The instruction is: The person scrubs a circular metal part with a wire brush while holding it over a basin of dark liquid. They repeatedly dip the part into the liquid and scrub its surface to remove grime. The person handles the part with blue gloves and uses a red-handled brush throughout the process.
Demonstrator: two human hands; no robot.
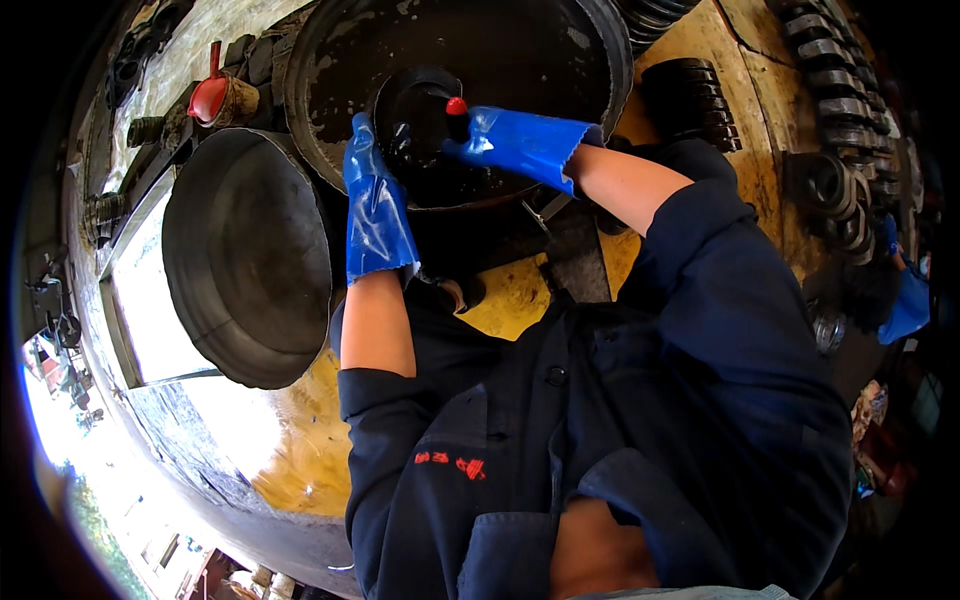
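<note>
In front of me lies a wide dark round basin [622, 70] with wet, shiny dark liquid and pale specks inside. My left hand [375, 205], in a long blue rubber glove, grips the left side of a wet black ring [420, 76] over the basin; the fingers are partly hidden. From the right, my right hand [500, 140], in a matching glove, closes around a dark tool with a rounded red end [457, 105]. That tool is against or just above the ring, and its working end is hidden.
To the left, a large dark metal tub [250, 260] leans on its side. A red ladle [208, 98] rests in a small pail [238, 102] beyond it. Stacked black rings [690, 100] stand right of the basin, with more ring-shaped parts [840, 90] farther right. Another person's blue glove [905, 300] shows at the right edge.
</note>
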